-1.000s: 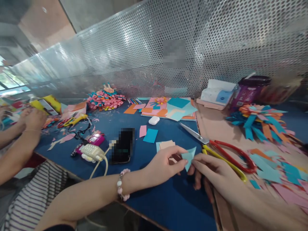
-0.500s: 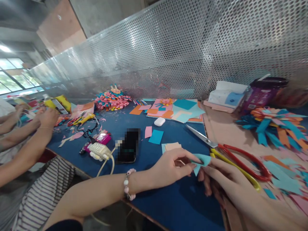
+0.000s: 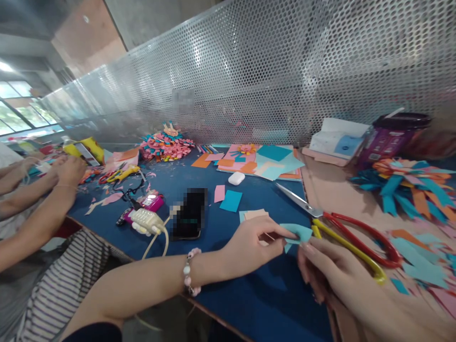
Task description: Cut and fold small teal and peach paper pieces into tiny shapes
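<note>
Below the hands (image 3: 252, 244) (image 3: 333, 266) lies a blue table (image 3: 256, 301), a perforated screen (image 3: 228, 85) behind.

Paper (image 3: 298, 232) between hands (image 3: 249, 244): light turquoise. Surface (image 3: 274, 304) beneath hands: dark blue. Scissors (image 3: 318, 213) beyond hands: red-and-yellow-handled. Garment (image 3: 60, 275) left of hands: pale, dark-striped.

Left hand (image 3: 252, 243) pinching a curled light-teal paper piece (image 3: 300, 232); right hand (image 3: 333, 266) at its right edge, grip unclear. Scissors (image 3: 370, 241), red/yellow handles, just beyond. Phone (image 3: 188, 214), white earbud case (image 3: 236, 178) on blue tabletop (image 3: 263, 304). Purple lidded cup (image 3: 386, 137) behind paper-strip flower (image 3: 401, 183), right side. Co-worker's hands (image 3: 69, 172) far left.
</note>
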`<state>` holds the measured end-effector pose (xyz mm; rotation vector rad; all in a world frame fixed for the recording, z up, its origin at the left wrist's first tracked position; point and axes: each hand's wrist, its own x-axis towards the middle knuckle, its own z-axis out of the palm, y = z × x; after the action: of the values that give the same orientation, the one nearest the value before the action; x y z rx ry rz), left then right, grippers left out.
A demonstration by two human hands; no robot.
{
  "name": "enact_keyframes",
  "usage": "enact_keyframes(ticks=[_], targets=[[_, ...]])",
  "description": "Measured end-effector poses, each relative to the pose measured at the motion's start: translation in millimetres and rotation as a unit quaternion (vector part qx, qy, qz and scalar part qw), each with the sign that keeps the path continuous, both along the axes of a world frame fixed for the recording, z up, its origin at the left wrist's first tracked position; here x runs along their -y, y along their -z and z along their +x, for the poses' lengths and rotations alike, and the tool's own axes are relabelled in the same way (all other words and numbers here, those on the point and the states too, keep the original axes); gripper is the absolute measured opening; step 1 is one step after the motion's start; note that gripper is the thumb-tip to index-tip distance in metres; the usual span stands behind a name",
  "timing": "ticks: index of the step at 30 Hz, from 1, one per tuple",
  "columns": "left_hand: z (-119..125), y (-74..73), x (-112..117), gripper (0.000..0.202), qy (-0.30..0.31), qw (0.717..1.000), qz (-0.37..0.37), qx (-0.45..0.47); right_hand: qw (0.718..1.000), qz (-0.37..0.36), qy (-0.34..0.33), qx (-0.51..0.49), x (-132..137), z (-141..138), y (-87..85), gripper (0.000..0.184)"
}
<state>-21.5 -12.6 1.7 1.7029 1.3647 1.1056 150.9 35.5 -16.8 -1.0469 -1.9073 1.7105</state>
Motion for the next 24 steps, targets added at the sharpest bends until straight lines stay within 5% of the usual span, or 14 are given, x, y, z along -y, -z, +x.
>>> enact_keyframes(ticks=[4,11,24], targets=[[1,5.4,1,0.025,0.022,0.999,0.041,-0.024,0.999,-0.026,0.028,0.013,4,-1,-2.6,0.040],[1,11.2,2,0.060,0.025,0.994,-0.034,0.100,0.996,-0.082,0.017,-0.020,2,-3,-5.9,0.030],[-2,5.2,-4,0.024,0.042,0.983,-0.121,0.131,0.999,-0.037,-0.018,-0.007,2,-2,-12.2,0.028]])
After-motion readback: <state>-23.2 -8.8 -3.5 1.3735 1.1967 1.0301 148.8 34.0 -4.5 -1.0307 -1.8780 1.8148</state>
